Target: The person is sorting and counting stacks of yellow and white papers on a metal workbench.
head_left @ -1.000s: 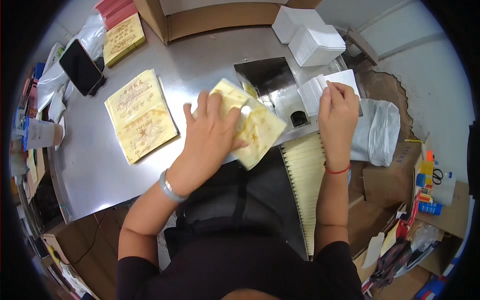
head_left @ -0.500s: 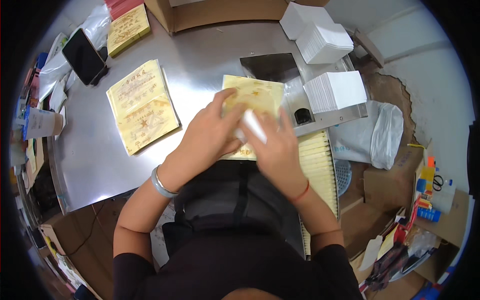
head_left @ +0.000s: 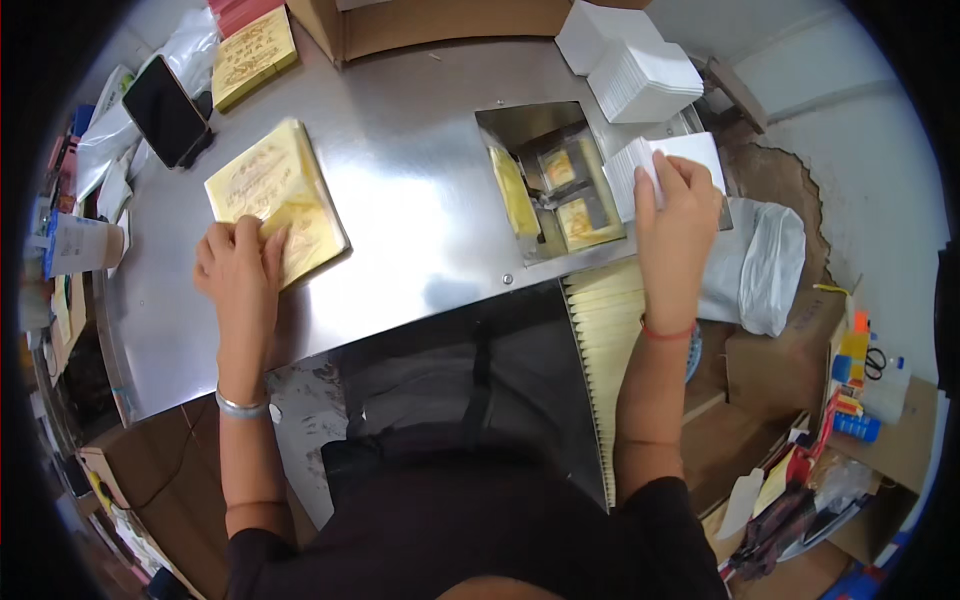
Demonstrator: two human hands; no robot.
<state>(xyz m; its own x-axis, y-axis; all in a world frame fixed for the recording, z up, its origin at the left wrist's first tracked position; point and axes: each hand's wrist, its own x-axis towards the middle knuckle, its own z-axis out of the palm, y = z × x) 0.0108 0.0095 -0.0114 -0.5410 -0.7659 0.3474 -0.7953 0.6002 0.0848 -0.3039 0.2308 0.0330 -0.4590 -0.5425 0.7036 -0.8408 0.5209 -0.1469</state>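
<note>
My left hand (head_left: 243, 265) is at the near left side of a stack of yellow printed paper sheets (head_left: 255, 175). Its thumb and fingers close on the top sheet, which is creased and slightly raised. On the right, my right hand (head_left: 678, 215) reaches to a row of white folded papers (head_left: 625, 180) at the table's edge. Its thumb and fingertips pinch the papers at the top; how many they hold cannot be seen. Between the hands, a rectangular opening (head_left: 532, 125) in the metal tabletop shows yellow printed pieces (head_left: 577, 215) inside.
More white paper stacks (head_left: 645, 80) stand at the back right, near a cardboard box (head_left: 440, 38). A phone (head_left: 165, 112) on a stand and another yellow stack (head_left: 255, 58) are at the back left. Below the right table edge lies a row of yellow packets (head_left: 605, 320).
My hands have parted from the yellow sheet and white piece they held at the middle. The left went to the yellow stack, the right to the white papers. The opening is now uncovered.
</note>
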